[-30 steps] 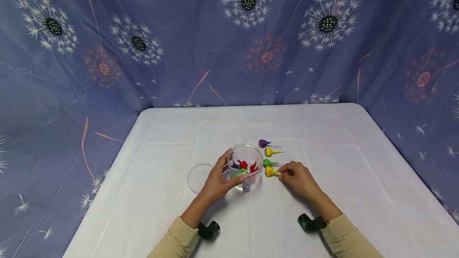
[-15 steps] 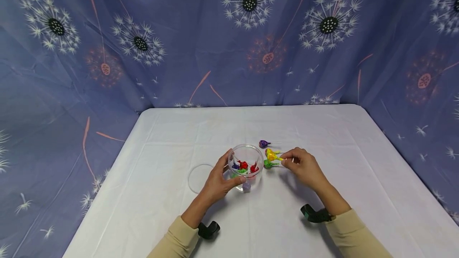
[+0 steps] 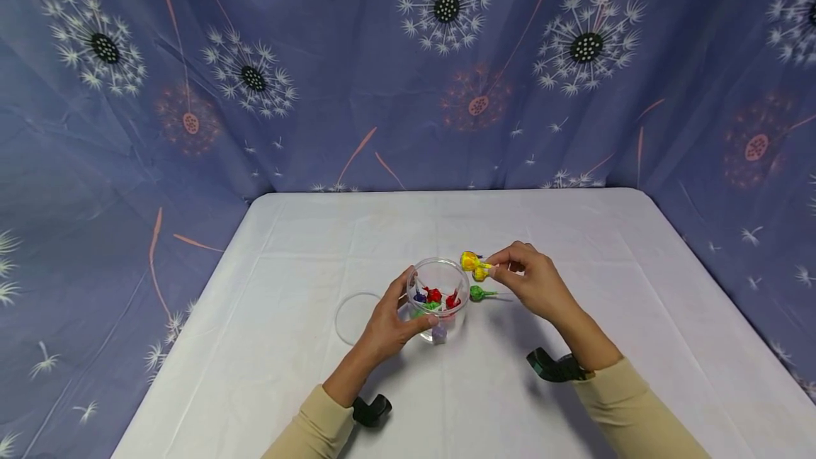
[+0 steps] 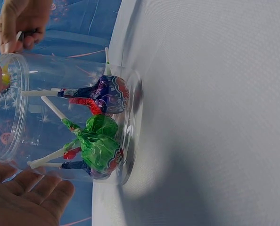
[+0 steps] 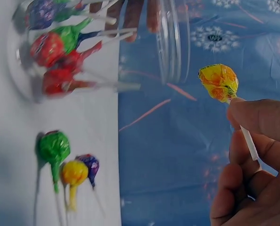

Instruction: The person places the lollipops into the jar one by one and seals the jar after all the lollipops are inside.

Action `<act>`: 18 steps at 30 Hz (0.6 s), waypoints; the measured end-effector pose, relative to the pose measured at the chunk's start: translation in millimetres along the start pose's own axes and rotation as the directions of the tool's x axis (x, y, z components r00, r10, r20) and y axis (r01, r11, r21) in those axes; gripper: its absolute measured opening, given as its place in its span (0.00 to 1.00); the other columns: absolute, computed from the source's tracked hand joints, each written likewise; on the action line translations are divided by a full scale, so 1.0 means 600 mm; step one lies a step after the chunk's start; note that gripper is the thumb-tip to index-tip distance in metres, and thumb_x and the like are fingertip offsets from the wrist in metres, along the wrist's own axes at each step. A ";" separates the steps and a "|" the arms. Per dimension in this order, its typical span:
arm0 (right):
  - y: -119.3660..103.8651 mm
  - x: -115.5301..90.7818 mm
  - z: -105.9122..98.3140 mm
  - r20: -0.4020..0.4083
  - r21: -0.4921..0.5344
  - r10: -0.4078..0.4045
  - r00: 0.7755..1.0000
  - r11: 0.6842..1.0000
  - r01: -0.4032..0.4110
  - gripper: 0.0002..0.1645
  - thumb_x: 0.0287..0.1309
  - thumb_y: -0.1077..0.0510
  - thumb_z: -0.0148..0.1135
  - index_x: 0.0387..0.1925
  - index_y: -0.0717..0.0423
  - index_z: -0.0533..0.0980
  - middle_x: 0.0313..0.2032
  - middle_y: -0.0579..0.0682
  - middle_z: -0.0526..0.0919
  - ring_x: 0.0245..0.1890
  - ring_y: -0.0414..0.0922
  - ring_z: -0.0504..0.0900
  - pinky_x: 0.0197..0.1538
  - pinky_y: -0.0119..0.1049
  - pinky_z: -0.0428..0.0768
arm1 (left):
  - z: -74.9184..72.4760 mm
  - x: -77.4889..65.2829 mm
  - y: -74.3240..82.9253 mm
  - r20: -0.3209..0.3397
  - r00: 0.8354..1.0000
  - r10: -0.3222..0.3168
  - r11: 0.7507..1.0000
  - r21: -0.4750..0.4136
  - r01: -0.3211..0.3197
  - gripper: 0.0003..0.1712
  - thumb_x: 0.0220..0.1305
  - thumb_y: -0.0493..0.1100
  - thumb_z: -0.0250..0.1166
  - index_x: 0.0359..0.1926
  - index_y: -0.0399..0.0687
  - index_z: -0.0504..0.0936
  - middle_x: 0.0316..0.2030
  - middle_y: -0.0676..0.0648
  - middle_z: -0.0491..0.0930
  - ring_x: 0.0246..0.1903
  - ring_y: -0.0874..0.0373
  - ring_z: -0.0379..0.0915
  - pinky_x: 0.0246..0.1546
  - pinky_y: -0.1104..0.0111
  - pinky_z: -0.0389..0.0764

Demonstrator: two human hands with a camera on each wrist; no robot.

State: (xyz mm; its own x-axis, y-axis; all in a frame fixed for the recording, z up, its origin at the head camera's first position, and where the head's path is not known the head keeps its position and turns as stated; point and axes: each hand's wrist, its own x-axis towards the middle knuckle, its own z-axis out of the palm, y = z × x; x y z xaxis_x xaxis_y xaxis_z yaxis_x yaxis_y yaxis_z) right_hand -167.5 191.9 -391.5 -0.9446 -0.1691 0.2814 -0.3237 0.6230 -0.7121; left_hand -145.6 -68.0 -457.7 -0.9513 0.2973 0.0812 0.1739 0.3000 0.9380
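A clear plastic jar (image 3: 437, 285) stands on the white table with several wrapped lollipops inside, among them green (image 4: 100, 146), purple (image 4: 112, 94) and red (image 5: 48, 48) ones. My left hand (image 3: 390, 324) grips the jar around its side, thumb in front. Between thumb and fingertips my right hand (image 3: 532, 278) pinches a yellow lollipop (image 5: 218, 82) by its stick, just right of the jar's open rim and above the table. Below that hand lie a green lollipop (image 5: 54, 147), another yellow lollipop (image 5: 75, 173) and a purple lollipop (image 5: 90, 165).
A clear round lid or ring (image 3: 347, 317) lies flat to the left of the jar, partly behind the left forearm. The white table (image 3: 319, 232) reaches back to a blue curtain (image 3: 357, 76) with dandelion prints.
My right hand has lifted the front yellow lollipop off the table and carried it up and left toward the jar's rim. The left hand and jar have stayed in place.
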 end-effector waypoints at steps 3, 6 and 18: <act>-0.011 0.005 0.005 0.010 0.015 -0.033 0.999 0.999 0.033 0.07 0.55 0.61 0.65 0.35 0.47 0.83 0.28 0.42 0.77 0.34 0.39 0.68 0.37 0.30 0.70 | 0.000 -0.001 0.001 -0.001 1.000 -0.001 1.000 0.006 0.001 0.54 0.51 0.52 0.72 0.73 0.57 0.51 0.70 0.49 0.58 0.69 0.48 0.57 0.69 0.53 0.62; -0.023 0.012 0.012 0.035 0.000 -0.064 0.997 0.998 0.064 0.07 0.54 0.61 0.65 0.35 0.47 0.83 0.28 0.42 0.76 0.34 0.40 0.68 0.37 0.31 0.70 | 0.000 -0.001 0.000 -0.001 1.000 0.000 1.000 0.007 0.000 0.54 0.51 0.52 0.72 0.73 0.57 0.51 0.70 0.48 0.58 0.69 0.48 0.57 0.69 0.53 0.62; -0.064 0.038 0.039 0.186 -0.222 -0.190 0.964 0.948 0.230 0.04 0.52 0.59 0.67 0.33 0.51 0.83 0.28 0.43 0.76 0.32 0.41 0.67 0.37 0.34 0.65 | -0.003 -0.001 0.002 0.010 1.000 0.021 1.000 -0.010 -0.021 0.53 0.51 0.51 0.72 0.73 0.53 0.50 0.69 0.42 0.58 0.69 0.47 0.57 0.69 0.51 0.62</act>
State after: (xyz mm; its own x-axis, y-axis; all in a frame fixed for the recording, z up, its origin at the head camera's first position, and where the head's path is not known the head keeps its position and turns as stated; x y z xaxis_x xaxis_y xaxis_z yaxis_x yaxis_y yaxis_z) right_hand -178.1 146.3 -373.1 -0.8593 -0.4233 0.2872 -0.5115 0.7212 -0.4672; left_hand -145.3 -69.5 -456.0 -0.9449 0.3125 0.0977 0.1911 0.2844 0.9395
